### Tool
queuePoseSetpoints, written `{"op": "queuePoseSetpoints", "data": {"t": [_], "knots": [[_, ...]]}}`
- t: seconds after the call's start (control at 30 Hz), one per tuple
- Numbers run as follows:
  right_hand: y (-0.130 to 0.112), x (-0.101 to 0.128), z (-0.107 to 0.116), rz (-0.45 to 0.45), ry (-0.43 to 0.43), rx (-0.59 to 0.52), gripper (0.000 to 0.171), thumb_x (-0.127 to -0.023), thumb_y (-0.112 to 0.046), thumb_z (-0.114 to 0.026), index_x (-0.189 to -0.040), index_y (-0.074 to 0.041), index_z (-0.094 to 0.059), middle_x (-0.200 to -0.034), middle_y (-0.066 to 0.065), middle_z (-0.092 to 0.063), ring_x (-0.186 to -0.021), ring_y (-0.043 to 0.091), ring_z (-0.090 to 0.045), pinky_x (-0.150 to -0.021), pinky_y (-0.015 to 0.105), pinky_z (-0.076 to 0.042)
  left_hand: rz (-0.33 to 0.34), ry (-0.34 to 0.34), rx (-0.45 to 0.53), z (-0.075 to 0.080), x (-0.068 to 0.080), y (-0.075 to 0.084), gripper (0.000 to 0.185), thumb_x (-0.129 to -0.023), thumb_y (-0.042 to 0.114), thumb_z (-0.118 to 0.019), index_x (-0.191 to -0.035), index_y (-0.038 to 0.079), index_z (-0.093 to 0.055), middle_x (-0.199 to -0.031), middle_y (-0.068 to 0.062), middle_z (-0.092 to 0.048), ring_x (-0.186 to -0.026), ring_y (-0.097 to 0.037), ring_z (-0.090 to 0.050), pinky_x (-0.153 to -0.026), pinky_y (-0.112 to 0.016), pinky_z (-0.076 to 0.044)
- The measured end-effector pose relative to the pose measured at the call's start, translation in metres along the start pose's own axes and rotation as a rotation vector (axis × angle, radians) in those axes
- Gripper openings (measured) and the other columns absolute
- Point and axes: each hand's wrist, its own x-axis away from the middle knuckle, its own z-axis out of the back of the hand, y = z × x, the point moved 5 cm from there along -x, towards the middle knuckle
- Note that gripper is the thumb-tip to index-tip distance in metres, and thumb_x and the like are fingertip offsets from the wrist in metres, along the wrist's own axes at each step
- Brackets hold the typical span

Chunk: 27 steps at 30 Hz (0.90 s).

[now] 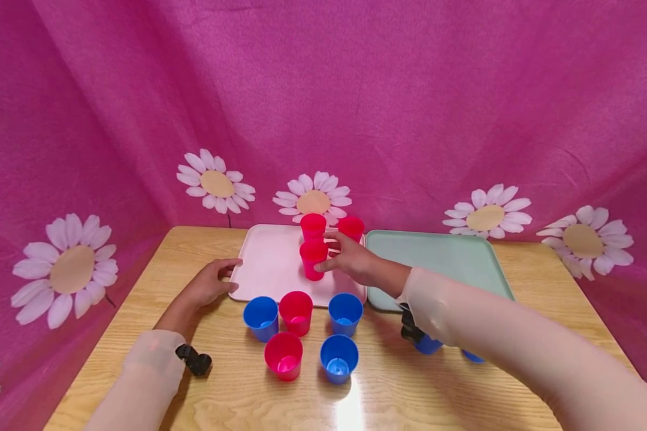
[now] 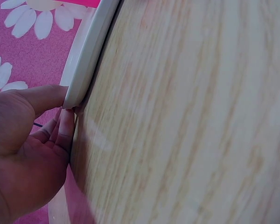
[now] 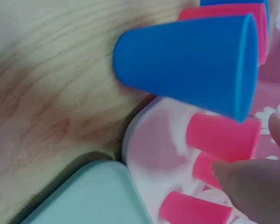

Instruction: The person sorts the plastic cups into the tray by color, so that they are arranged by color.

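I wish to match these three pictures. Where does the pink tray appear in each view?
Head: the pink tray lies just below the centre, left of the green tray.
Left wrist: only its edge shows, upper left, at the left hand.
Right wrist: lower middle, partly behind red cups.
Shared landmark: the flowered curtain shows in all three views.

A makeshift booth, judging by flowered magenta cloth (image 1: 356, 114) behind a wooden table (image 1: 237, 398).
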Motion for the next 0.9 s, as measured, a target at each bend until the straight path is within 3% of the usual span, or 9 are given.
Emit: {"op": "queuePoseSetpoints", "data": {"t": [0.37, 0.67, 0.9], "knots": [[-0.015, 0.051, 0.000, 0.054, 0.120, 0.140, 0.091, -0.086, -0.010, -0.082, -0.160, -0.009, -0.031, -0.164, 0.019, -0.034, -0.151, 0.041, -0.032, -0.108, 0.052, -0.049, -0.004, -0.012, 0.003, 0.000, 0.001, 0.001, 0.063, -0.095, -0.007, -0.067, -0.153, 0.004, -0.047, -0.145, -0.026, -0.047, -0.127, -0.040, -0.048, -0.104, -0.043, -0.054], [-0.020, 0.091, -0.007, 0.110, 0.125, 0.085, 0.088, -0.087, -0.013, -0.082, -0.160, -0.008, -0.033, -0.165, 0.016, -0.034, -0.152, 0.039, -0.031, -0.112, 0.049, -0.045, 0.003, -0.013, 0.024, 0.000, 0.001, 0.001, 0.064, -0.095, -0.007, -0.067, -0.154, 0.005, -0.046, -0.147, -0.025, -0.046, -0.129, -0.040, -0.047, -0.104, -0.042, -0.054], [-0.016, 0.120, -0.025, 0.134, 0.130, 0.047, 0.089, -0.084, -0.014, -0.086, -0.158, -0.007, -0.037, -0.160, 0.014, -0.042, -0.150, 0.037, -0.037, -0.115, 0.048, -0.040, 0.008, -0.009, 0.026, 0.000, 0.003, 0.001, 0.065, -0.094, -0.007, -0.068, -0.154, 0.005, -0.046, -0.148, -0.025, -0.044, -0.130, -0.041, -0.046, -0.105, -0.044, -0.053]]}}
